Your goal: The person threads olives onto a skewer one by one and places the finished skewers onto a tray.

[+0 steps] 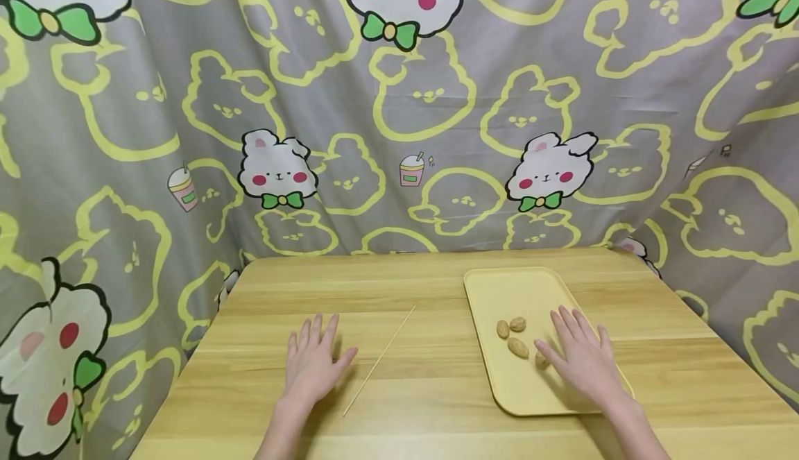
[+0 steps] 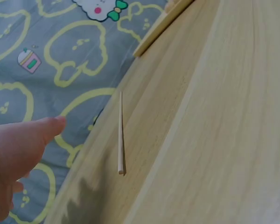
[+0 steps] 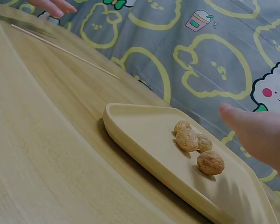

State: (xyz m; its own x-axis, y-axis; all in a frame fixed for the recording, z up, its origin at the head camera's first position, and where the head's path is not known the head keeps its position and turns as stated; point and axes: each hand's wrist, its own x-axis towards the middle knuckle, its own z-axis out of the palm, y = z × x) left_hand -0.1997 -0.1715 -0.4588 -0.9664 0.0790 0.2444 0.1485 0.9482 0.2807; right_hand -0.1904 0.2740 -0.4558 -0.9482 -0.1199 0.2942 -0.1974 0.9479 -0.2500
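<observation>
My left hand [image 1: 313, 365] hovers over the table's left half with its fingers spread, holding nothing. Just to its right a thin wooden stick [image 1: 379, 361] lies slanted on the tabletop; the left wrist view shows the blunt near end of the stick [image 2: 121, 154] beyond the thumb. Over the right side of a pale yellow tray [image 1: 543, 286], my right hand [image 1: 583, 363] is held with straight, spread fingers and nothing in it. Several brown, wrinkled walnuts [image 1: 517, 347] sit in the tray, left of that hand. The hand partly covers one walnut [image 1: 542, 361] in the head view.
The light wood table [image 1: 431, 418] runs back to a grey curtain [image 1: 374, 203] printed with yellow outlines and white cartoon animals. More curtain hangs along the left and right sides. The tray has a low raised rim [image 3: 144, 165].
</observation>
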